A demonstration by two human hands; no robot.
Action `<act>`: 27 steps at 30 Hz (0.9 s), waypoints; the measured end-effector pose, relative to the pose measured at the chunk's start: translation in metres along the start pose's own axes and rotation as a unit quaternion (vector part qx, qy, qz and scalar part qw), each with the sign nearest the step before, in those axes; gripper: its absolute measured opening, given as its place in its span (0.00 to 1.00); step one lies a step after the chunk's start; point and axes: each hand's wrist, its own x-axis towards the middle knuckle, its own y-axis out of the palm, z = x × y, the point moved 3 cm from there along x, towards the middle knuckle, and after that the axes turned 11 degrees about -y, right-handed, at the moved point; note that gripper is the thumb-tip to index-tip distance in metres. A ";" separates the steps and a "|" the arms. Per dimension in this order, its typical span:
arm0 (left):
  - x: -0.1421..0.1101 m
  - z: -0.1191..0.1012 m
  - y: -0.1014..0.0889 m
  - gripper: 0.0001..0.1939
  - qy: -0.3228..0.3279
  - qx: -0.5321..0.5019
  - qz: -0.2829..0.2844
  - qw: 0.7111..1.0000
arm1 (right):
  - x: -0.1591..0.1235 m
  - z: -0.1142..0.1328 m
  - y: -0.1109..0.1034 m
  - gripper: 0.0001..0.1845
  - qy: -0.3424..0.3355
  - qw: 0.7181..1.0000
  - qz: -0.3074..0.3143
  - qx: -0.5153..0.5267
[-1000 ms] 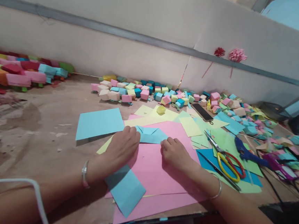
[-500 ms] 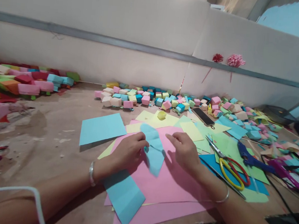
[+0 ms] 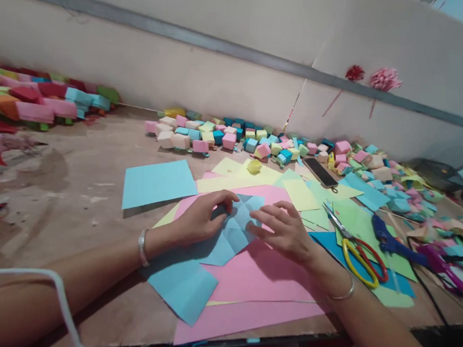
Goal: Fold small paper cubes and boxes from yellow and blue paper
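Light-blue creased sheet (image 3: 231,241) over pink paper (image 3: 263,279) on the table (image 3: 93,183), between the hands. Left hand (image 3: 201,219): grip half curled at the sheet's left edge; whether it pinches cannot be told. Right hand (image 3: 285,231): grip loosely open at the right edge, contact unclear. Scissors (image 3: 347,237) lie farther right.

Paper-craft workshop: right of your right-hand fingers (image 3: 270,220) you have scissors (image 3: 346,237) and a blue glue gun (image 3: 383,238); beyond those fingers, small paper blocks (image 3: 229,141) crowd the worktable (image 3: 88,182).
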 end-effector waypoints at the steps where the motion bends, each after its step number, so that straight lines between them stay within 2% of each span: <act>1: 0.001 0.004 0.003 0.22 0.007 0.010 0.008 1.000 | 0.002 0.003 0.002 0.07 -0.016 1.000 0.014 0.009; 4: 0.001 0.008 0.007 0.23 0.069 0.056 0.016 0.996 | 0.004 0.007 0.007 0.07 -0.031 0.998 0.049 0.027; 7: 0.000 0.000 0.001 0.15 0.158 0.144 -0.074 0.974 | 0.001 0.004 0.010 0.09 0.008 0.997 0.080 0.020; 9: -0.001 -0.008 -0.004 0.10 0.185 0.169 -0.119 0.961 | -0.001 0.002 0.011 0.10 0.042 0.994 0.096 0.021; 10: -0.002 -0.010 -0.004 0.08 0.188 0.170 -0.111 0.961 | -0.003 0.001 0.011 0.11 0.057 0.993 0.103 0.030; 12: -0.004 -0.012 0.000 0.12 0.188 0.183 -0.038 0.964 | -0.006 -0.001 0.014 0.12 0.101 0.985 0.120 0.072; 14: -0.006 -0.009 0.008 0.17 0.175 0.224 0.035 0.958 | -0.009 -0.002 0.019 0.10 0.161 0.968 0.138 0.135; 16: -0.006 -0.004 0.013 0.14 0.153 0.258 0.057 0.952 | -0.013 -0.005 0.024 0.08 0.211 0.948 0.151 0.186; 19: -0.004 0.003 0.015 0.13 0.099 0.256 0.044 0.961 | -0.019 -0.011 0.026 0.08 0.260 0.928 0.166 0.207; 24: -0.001 0.004 0.014 0.10 -0.030 0.229 0.044 0.972 | -0.022 -0.016 0.025 0.07 0.394 0.873 0.205 0.203; 27: -0.001 0.004 0.015 0.10 -0.067 0.251 0.025 0.965 | -0.016 -0.012 0.024 0.10 0.406 0.870 0.244 0.135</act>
